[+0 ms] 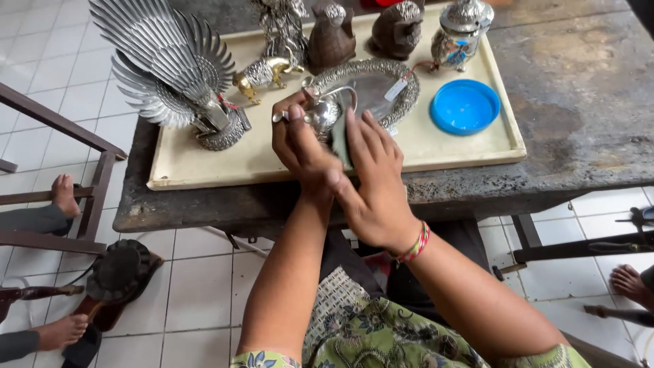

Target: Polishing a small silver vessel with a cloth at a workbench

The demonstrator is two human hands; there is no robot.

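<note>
Gripping the small silver pot (320, 112) in the left hand (300, 146) while the right hand (375, 177) presses a cloth (340, 143) against it, a slip could knock it onto the tray (272, 160).

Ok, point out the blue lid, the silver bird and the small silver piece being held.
blue lid (464, 106), head view, centre of its disc.
silver bird (170, 61), head view, spread wing feathers.
small silver piece (321, 114), head view, rounded body.

Silver feathered bird figure (174, 65), gold animal figurine (262, 73), blue round lid (464, 106), cream tray (449, 146), dark stained counter (579, 88), possibly green cloth (340, 143).
</note>
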